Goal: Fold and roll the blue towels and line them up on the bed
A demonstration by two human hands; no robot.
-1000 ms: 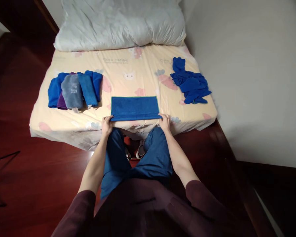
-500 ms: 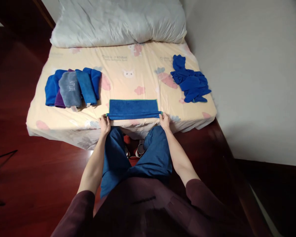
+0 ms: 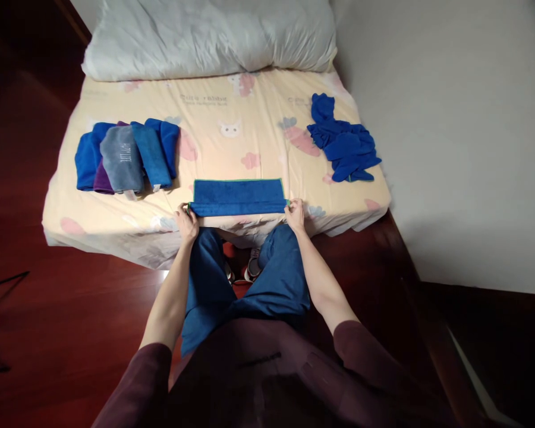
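Observation:
A blue towel point(image 3: 238, 193) with green edging lies near the front edge of the bed, its near side folded over in a strip. My left hand point(image 3: 188, 223) is closed on the towel's near left corner. At the near right corner, my right hand point(image 3: 295, 215) pinches the fold between its fingers. To the left, several folded towels overlap in a pile, with a grey towel point(image 3: 122, 159) on top of blue and purple ones. A crumpled heap of blue cloth point(image 3: 345, 145) sits on the right of the bed.
A patterned sheet point(image 3: 232, 157) covers the bed. Across its far end lies a thick pale quilt point(image 3: 214, 41). The white wall point(image 3: 455, 142) runs along the right, and the dark red floor point(image 3: 84, 321) shows at left. Thin black legs point(image 3: 6, 279) stand on the floor at far left.
The folded strip along the towel's near side now lies flatter and wider. Both hands keep hold of its ends. The view has shifted slightly.

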